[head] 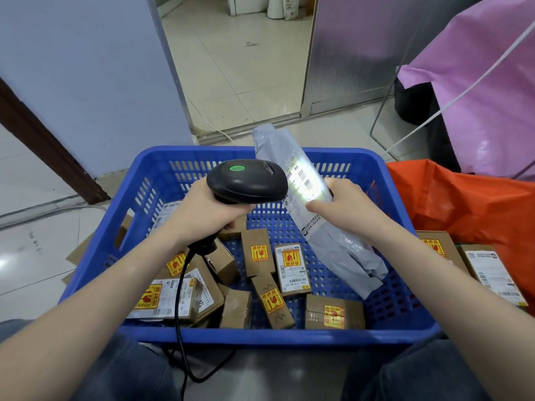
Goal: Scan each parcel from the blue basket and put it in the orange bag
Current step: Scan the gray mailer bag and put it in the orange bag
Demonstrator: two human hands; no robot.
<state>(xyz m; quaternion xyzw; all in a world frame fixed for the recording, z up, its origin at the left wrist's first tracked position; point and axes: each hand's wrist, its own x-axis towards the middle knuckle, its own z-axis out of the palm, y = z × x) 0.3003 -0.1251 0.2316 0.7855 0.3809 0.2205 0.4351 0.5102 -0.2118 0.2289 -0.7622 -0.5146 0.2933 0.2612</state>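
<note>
Knees in dark trousers (121,369) show at the bottom, and between them hangs the black cable (181,299) of the scanner. Just beyond our knees stands the blue basket (278,335) on the floor. We see many small brown cardboard boxes (262,256) lying on its bottom, most of them toward the near edge and the left side, several with yellow and red stickers and white labels.

Above the basket, our left hand (214,211) grips the handle of the black scanner (246,182), with the fingers curled around it. A green light shines on top of the scanner head, which points to the right. Our right hand (346,206) holds the grey plastic parcel (318,227), thumb on the label side and fingers behind. The parcel is tilted, its lower end inside the basket near the right wall, its upper end above the far rim. A bright band of light falls across its white label with barcodes.

The orange bag (463,204) lies just beside the right wall of the basket, with two labelled boxes (489,273) at its near side. Farther to the right stands a pink bag (477,91) on a wire frame, and straight ahead is an open doorway (240,62).
</note>
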